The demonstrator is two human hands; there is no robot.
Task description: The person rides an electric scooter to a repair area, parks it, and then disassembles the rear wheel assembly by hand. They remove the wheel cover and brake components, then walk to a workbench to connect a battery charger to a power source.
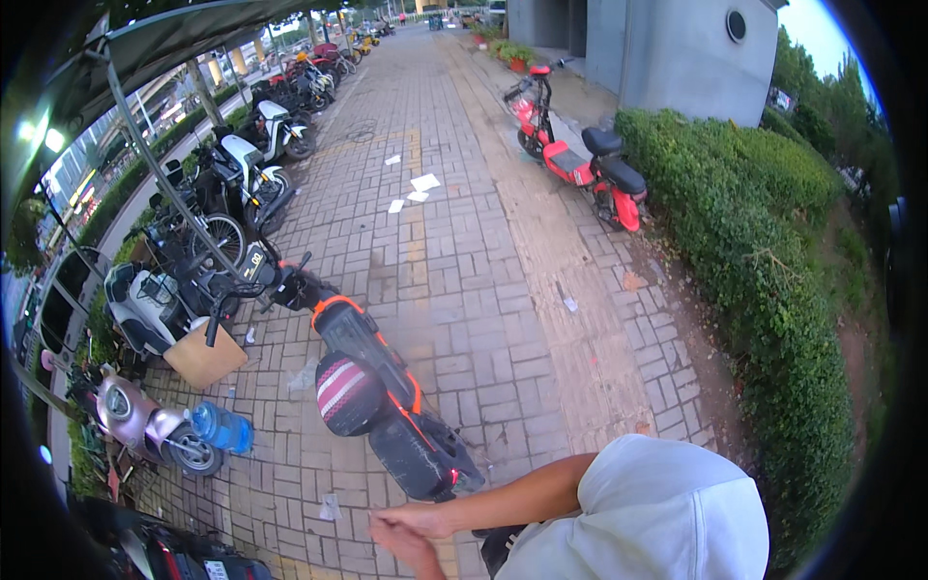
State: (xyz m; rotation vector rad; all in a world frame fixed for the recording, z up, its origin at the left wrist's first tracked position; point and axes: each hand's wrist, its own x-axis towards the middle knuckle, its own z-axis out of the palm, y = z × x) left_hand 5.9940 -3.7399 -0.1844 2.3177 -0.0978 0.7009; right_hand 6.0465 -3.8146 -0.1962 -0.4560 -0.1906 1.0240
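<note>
My right hand (414,517), on the forearm reaching from the white-sleeved shirt (657,517), has loosely stretched fingers and holds nothing I can see. My left hand (409,553) is just below it; the two overlap, so its fingers are partly hidden and I cannot tell whether they touch. Both are behind an orange-trimmed electric scooter (358,343), which stands with a pink-and-white striped helmet (343,391) on its seat.
Parked two-wheelers (271,130) line the left under a canopy, with a blue water jug (220,427) and a cardboard sheet (203,356). A red scooter (575,164) stands beside a hedge (773,280) and grey building (677,58). Paper scraps (424,183) litter the paving.
</note>
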